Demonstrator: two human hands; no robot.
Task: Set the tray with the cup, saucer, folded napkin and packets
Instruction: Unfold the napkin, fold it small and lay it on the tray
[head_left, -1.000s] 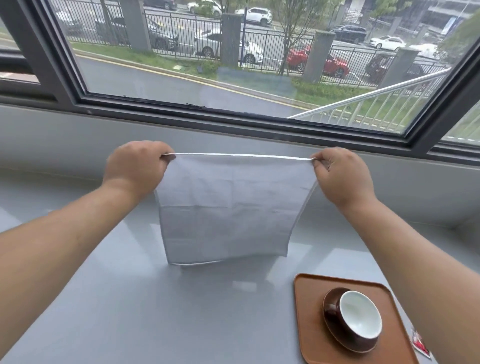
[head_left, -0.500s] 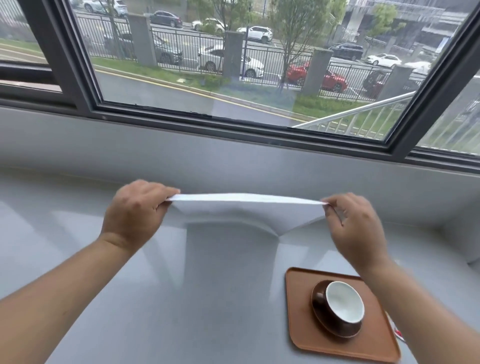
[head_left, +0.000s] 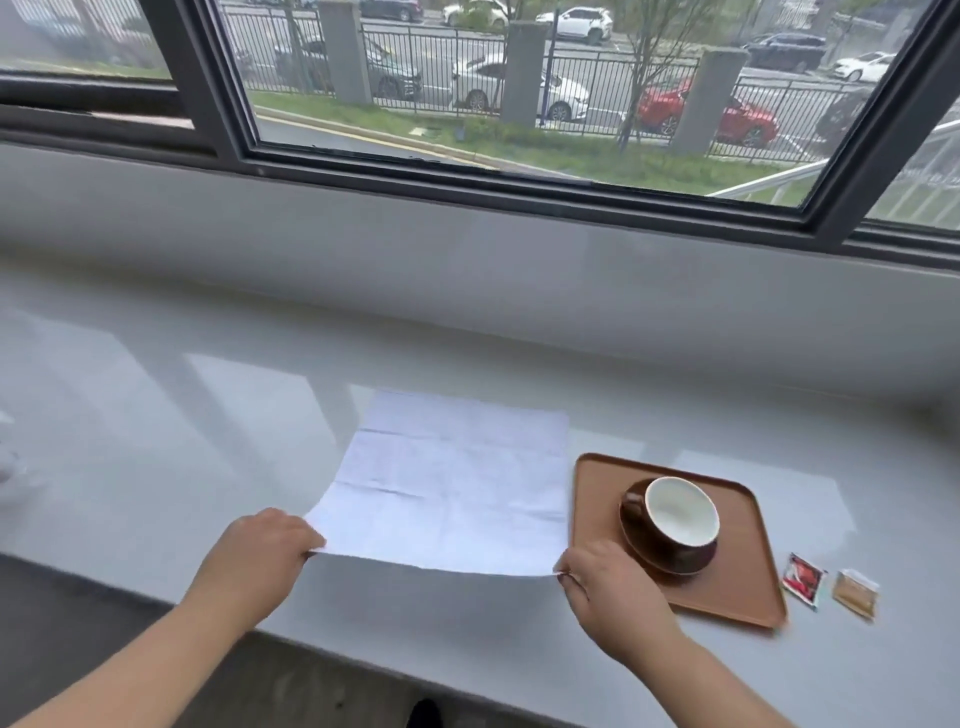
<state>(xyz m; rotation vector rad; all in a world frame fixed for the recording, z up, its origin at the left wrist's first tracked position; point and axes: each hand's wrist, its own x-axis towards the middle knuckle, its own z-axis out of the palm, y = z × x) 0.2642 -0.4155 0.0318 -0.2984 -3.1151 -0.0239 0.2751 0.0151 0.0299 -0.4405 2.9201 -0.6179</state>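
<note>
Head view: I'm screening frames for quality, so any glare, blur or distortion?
Head view: pale window reflections glare on the counter; wide-angle lens bows the window frame; slight softness, worst at the left edge; napkin creases remain readable.

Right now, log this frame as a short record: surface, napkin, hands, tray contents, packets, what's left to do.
surface: grey counter under a window
napkin: white napkin spread open and unfolded, left of the tray, far part flat on the counter
left hand: grip on the napkin's near left corner
right hand: grip on the napkin's near right corner
tray: brown, holds saucer with cup on it
cup: looks empty
packets: red packet and tan packet, on the counter right of the tray
left to do: fold napkin, move napkin and packets onto tray
</note>
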